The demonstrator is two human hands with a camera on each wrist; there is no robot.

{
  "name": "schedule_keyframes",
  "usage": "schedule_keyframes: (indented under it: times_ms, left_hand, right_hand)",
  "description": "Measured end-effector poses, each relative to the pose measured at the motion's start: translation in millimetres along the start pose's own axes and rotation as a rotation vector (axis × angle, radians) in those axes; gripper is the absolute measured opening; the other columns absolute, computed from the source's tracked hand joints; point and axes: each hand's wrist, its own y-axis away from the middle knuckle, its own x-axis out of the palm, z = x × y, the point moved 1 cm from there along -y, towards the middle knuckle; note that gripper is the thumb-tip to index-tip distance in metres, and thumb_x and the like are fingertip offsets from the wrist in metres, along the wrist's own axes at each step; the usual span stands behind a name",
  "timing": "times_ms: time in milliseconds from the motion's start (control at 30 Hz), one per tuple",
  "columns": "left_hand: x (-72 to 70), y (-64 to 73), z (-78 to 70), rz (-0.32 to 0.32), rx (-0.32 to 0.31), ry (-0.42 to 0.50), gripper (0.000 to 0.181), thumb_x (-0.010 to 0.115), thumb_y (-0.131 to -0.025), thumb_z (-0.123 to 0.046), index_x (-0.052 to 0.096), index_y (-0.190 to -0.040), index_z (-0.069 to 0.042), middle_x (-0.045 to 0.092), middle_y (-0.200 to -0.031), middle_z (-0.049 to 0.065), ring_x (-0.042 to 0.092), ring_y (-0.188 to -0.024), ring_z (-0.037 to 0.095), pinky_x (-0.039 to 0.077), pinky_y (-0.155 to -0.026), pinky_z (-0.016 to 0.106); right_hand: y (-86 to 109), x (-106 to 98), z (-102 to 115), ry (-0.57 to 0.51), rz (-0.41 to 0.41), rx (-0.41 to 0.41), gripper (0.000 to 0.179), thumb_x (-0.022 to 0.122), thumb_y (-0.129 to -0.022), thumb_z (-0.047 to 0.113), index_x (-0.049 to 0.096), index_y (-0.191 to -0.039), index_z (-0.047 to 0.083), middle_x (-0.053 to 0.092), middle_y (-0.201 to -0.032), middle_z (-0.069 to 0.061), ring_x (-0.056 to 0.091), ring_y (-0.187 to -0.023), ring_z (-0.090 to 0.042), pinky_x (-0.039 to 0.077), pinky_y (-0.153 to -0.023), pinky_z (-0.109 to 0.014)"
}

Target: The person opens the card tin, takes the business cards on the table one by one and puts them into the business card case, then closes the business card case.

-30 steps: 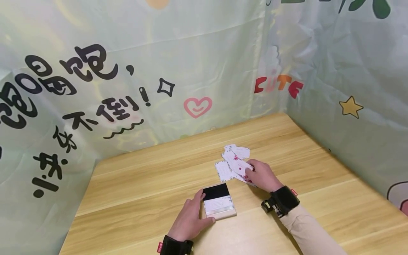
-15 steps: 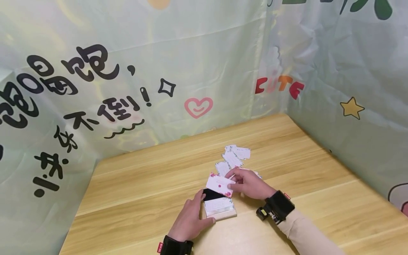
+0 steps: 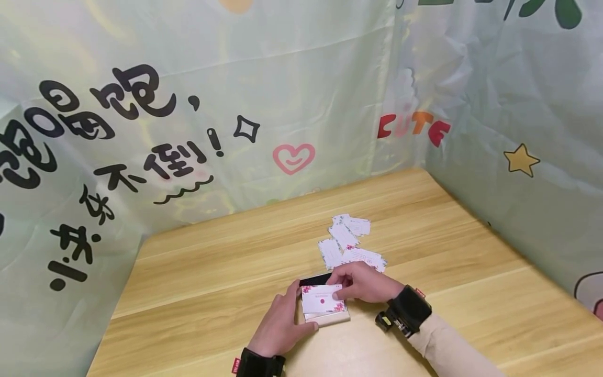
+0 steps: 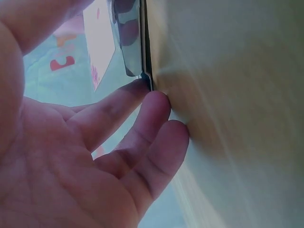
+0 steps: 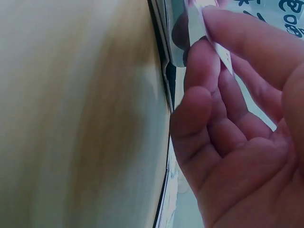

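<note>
I have the left hand [image 3: 282,322] gripping the case [image 3: 332,318] on the desk [image 3: 212,283]; the right hand [image 3: 366,283] pinches a card [image 3: 314,299] over it, squared up but not released. I'd judge the work partway: loose cards [image 3: 343,235] lie beyond. Half a second ago, this card sat askew, farther from me.

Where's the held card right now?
The card is low in the head view, just right of centre, over the case, pinched in the right hand; the left hand holds the case's left side.
</note>
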Motion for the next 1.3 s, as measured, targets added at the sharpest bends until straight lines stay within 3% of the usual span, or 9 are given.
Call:
schedule_keyframes:
  times_ms: [267, 633, 1000, 1200, 1300]
  left_hand:
    - [0.7, 0.4, -0.1, -0.003, 0.017, -0.002, 0.097, 0.076, -0.074, -0.048, 0.028, -0.150, -0.011, 0.052, -0.138, 0.005, 0.046, -0.105, 0.018, 0.044, -0.089, 0.040]
    - [1.0, 1.3, 0.4, -0.008, 0.016, 0.003, 0.098, 0.076, -0.075, -0.048, 0.027, -0.150, -0.008, 0.051, -0.141, 0.005, 0.047, -0.113, 0.020, 0.042, -0.094, 0.044]
    - [1.3, 1.3, 0.5, 0.008, 0.026, -0.007, 0.099, 0.075, -0.074, -0.051, 0.027, -0.150, -0.009, 0.051, -0.140, 0.003, 0.046, -0.112, 0.019, 0.043, -0.094, 0.042]
    - [0.7, 1.1, -0.5, 0.017, 0.020, -0.004, 0.100, 0.076, -0.074, -0.050, 0.026, -0.151, -0.009, 0.050, -0.142, 0.000, 0.046, -0.113, 0.019, 0.042, -0.095, 0.043]
    - [0.6, 1.6, -0.9, 0.014, 0.024, 0.000, 0.099, 0.076, -0.074, -0.049, 0.026, -0.150, -0.009, 0.050, -0.142, -0.001, 0.046, -0.113, 0.019, 0.042, -0.095, 0.043]
  right_hand:
    - [0.3, 0.3, -1.3, 0.050, -0.092, 0.014, 0.015, 0.073, -0.083, 0.032, 0.061, -0.087, 0.025, 0.060, -0.076, 0.010, 0.054, -0.072, -0.008, 0.046, -0.065, -0.028]
    - [1.8, -0.4, -0.5, 0.022, -0.004, -0.036, 0.009, 0.071, -0.085, 0.027, 0.065, -0.091, 0.024, 0.060, -0.079, 0.007, 0.055, -0.073, -0.010, 0.048, -0.066, -0.029]
    - [2.1, 0.1, -3.0, 0.012, 0.033, -0.018, 0.014, 0.071, -0.085, 0.030, 0.068, -0.098, 0.025, 0.063, -0.088, 0.009, 0.057, -0.077, -0.010, 0.050, -0.068, -0.029]
    - [2.8, -1.9, 0.8, 0.080, -0.029, 0.020, 0.013, 0.073, -0.083, 0.026, 0.065, -0.093, 0.024, 0.060, -0.081, 0.009, 0.055, -0.074, -0.010, 0.048, -0.068, -0.030]
    - [3.0, -2.7, 1.1, 0.086, -0.021, 0.033, 0.013, 0.074, -0.082, 0.025, 0.064, -0.091, 0.024, 0.059, -0.079, 0.009, 0.054, -0.074, -0.010, 0.047, -0.067, -0.029]
